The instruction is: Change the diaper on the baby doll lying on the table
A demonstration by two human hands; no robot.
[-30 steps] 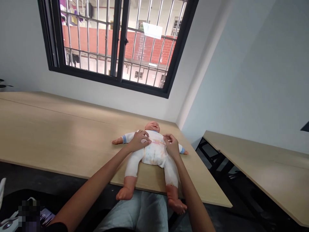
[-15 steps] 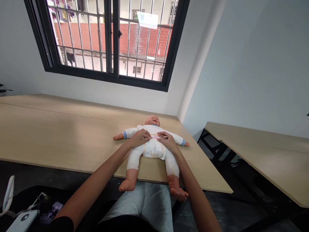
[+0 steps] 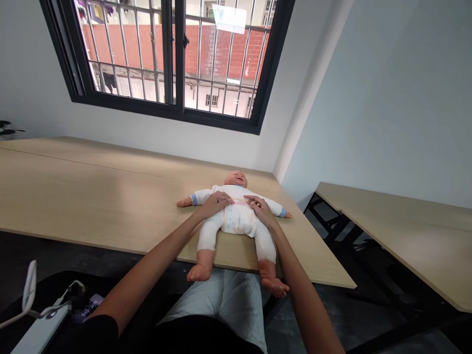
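Table (image 3: 110, 191) under doll (image 3: 231, 190) | barred window (image 3: 180, 73) behind | left hand (image 3: 217, 203), right hand (image 3: 260, 207) at diaper (image 3: 238, 220) | grip unclear

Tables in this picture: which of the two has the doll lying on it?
The table below the window: the doll lies on it, its feet beyond the front edge. The other table, at the right, stands apart.

Left hand (image 3: 218, 203): back uppermost, fingers bent, directed toward the right hand.
Right hand (image 3: 260, 207): fingers loosely bent, directed toward the left hand, near it but apart.
Fingertips: partly obscured; any pinch indeterminable.
Left forearm (image 3: 158, 265): extends back and outward from its hand to a black sleeve (image 3: 105, 327).
Right forearm (image 3: 300, 280): bare, extends back and outward from its hand.
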